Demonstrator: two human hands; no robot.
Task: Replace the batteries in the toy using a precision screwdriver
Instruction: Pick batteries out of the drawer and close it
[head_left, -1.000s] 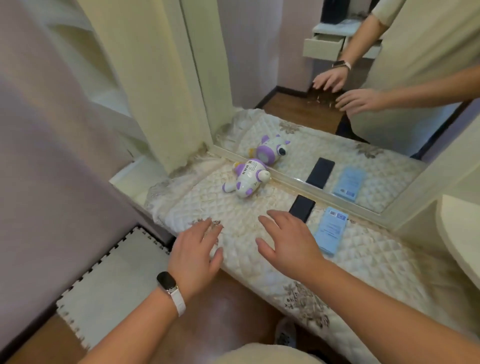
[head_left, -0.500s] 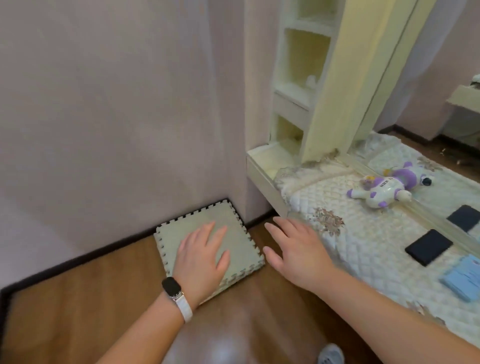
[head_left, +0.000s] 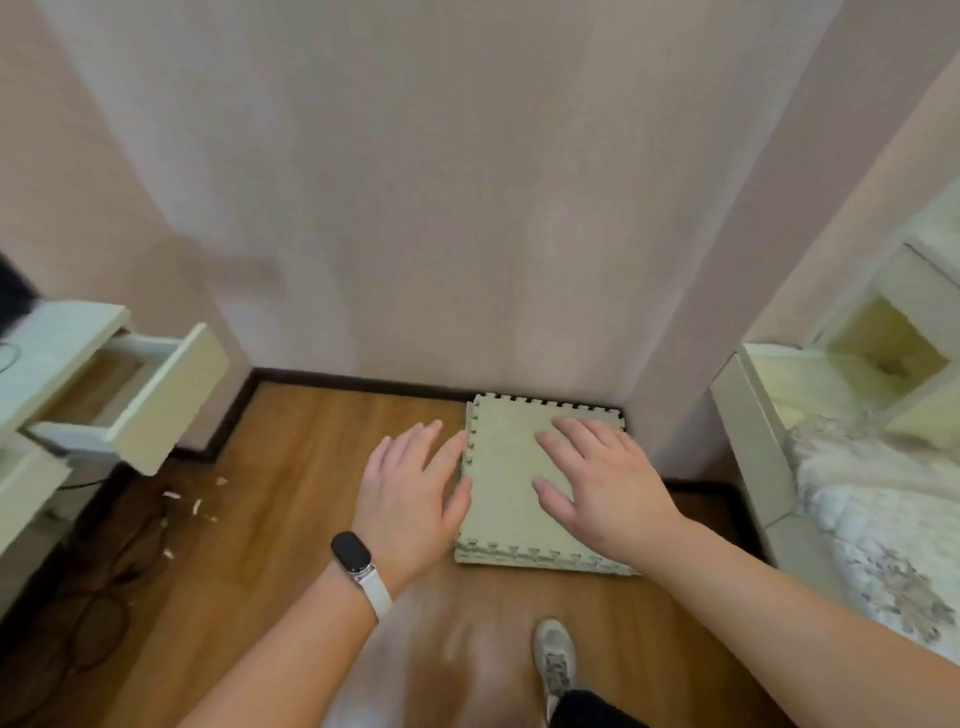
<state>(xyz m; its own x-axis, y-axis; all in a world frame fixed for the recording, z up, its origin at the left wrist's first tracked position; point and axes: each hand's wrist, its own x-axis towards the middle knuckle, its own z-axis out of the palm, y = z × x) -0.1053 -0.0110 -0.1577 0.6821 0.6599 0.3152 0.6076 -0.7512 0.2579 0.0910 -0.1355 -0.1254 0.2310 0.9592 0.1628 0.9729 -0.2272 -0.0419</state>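
Wood-grain floor (head_left: 291, 467) fills the lower half of the head view, meeting a pale pink wall (head_left: 467, 208) at a dark skirting board. Against that wall lies a stack of cream foam mats (head_left: 501, 483) with jigsaw edges; how many are stacked is hard to make out.

Both arms reach forward, palms down. The left hand (head_left: 410, 499), with a black smart band (head_left: 353, 553) on a white strap at the wrist, has its fingers straight and slightly spread, grasping nothing; its fingertips overlap the mats' left edge in the picture. The right hand (head_left: 602, 488) is likewise released, fingers fanned out, and covers the mats' right part. Both hands seem to hover above the floor rather than touch the mats, though the view does not settle it.

At the left edge a cream drawer (head_left: 156, 395) stands pulled out, its cabinet cut off by the frame. Below it are pale scraps (head_left: 197, 506) and dark cables (head_left: 104, 597), blurred. At the right, only a corner of a dressing table (head_left: 753, 415) with a quilted cover (head_left: 883, 519) shows. A grey shoe (head_left: 555, 660) sits at the bottom, the leg above it cropped.

The toy lies outside this view, so its place cannot be told.
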